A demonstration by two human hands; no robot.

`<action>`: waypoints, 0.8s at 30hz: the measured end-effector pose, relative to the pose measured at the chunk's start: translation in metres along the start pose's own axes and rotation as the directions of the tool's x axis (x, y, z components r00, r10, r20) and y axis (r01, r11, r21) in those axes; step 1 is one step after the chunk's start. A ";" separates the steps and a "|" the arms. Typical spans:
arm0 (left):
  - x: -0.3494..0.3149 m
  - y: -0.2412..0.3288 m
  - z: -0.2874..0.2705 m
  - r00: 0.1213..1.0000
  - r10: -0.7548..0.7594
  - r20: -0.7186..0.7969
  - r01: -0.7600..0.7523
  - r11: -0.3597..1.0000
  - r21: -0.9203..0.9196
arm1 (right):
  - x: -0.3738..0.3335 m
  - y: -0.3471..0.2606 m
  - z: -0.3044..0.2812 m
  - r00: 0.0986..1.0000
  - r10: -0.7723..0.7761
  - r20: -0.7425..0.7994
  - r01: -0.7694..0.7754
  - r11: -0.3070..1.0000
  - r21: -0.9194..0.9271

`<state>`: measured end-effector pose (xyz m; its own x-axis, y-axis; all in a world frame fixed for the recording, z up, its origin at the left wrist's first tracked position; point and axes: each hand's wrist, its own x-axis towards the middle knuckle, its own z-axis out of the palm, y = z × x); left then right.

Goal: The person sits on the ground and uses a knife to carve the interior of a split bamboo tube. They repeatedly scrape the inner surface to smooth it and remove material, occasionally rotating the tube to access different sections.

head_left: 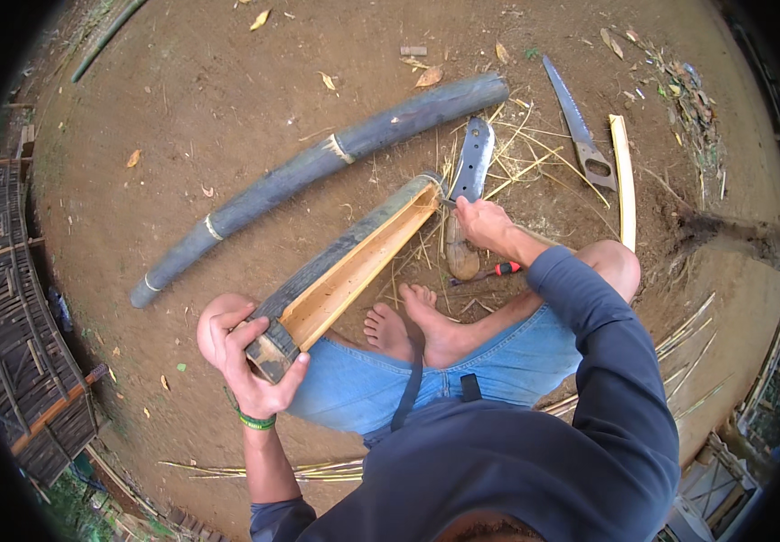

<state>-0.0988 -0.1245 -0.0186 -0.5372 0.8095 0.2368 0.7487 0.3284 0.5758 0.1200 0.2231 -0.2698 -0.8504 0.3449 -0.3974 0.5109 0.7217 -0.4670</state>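
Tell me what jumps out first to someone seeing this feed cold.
The split bamboo half at centre, pale inside up, gripped at its near end by the left hand while the right hand works at its far end. Behind it lie a long dark bamboo pole and, upper right, a handsaw.

A person sits on bare dirt, feet (pixel 413 327) together. The left hand (pixel 244 354) grips the near end of a split bamboo half (pixel 345 266), its pale hollow facing up. The right hand (pixel 483 222) rests at the half's far end, beside a machete (pixel 468 181) lying on the ground. A whole dark bamboo pole (pixel 318 163) lies beyond, and a handsaw (pixel 576 126) next to a pale bamboo strip (pixel 624 181).
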 end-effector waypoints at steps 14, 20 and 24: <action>0.032 -0.016 -0.006 0.995 0.050 0.089 -0.043 0.996 -0.082 | 0.012 0.001 0.006 0.993 0.090 0.078 -0.097 0.990 0.100; 0.044 -0.015 -0.003 0.996 0.056 0.070 -0.049 0.995 -0.085 | 0.024 -0.003 0.034 0.995 0.075 -0.062 -0.063 0.984 0.168; 0.035 -0.020 -0.003 0.998 0.033 0.062 -0.028 0.996 -0.081 | 0.020 -0.008 0.057 0.973 0.200 -0.111 -0.165 0.949 0.268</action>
<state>-0.1335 -0.1039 -0.0198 -0.4874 0.8484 0.2066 0.7295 0.2656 0.6303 0.1065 0.1899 -0.3193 -0.7395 0.5468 -0.3926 0.6586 0.4674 -0.5897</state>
